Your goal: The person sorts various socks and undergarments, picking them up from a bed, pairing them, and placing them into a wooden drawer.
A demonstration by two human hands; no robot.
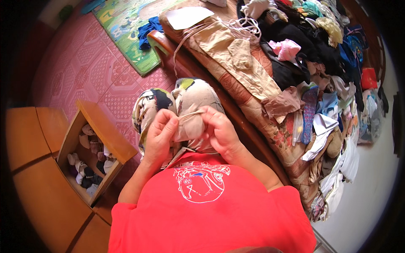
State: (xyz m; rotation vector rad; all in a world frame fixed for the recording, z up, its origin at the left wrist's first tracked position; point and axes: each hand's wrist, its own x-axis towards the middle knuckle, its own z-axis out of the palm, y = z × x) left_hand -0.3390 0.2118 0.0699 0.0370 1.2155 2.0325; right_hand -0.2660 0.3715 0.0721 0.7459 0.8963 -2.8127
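Observation:
Over my lap, a small pale beige cloth item (190,127), perhaps a thin sock, is stretched between both hands. My left hand (163,131) pinches its left edge between thumb and fingers. On the other side, my right hand (220,129) grips the twisted upper edge and the right side. Patterned trousers (197,91) cover my knees just beneath the cloth. To the left, an open wooden drawer (106,175) holds several rolled or bundled socks (90,177), white, dark and brownish.
A bed (253,85) with a wooden side rail (250,142) runs along my right. Beige stockings (234,60), pale cords (243,30), a white sheet (190,17) and a large heap of clothes (294,41) lie on it. A play mat (133,47) covers part of the red tiled floor (85,69).

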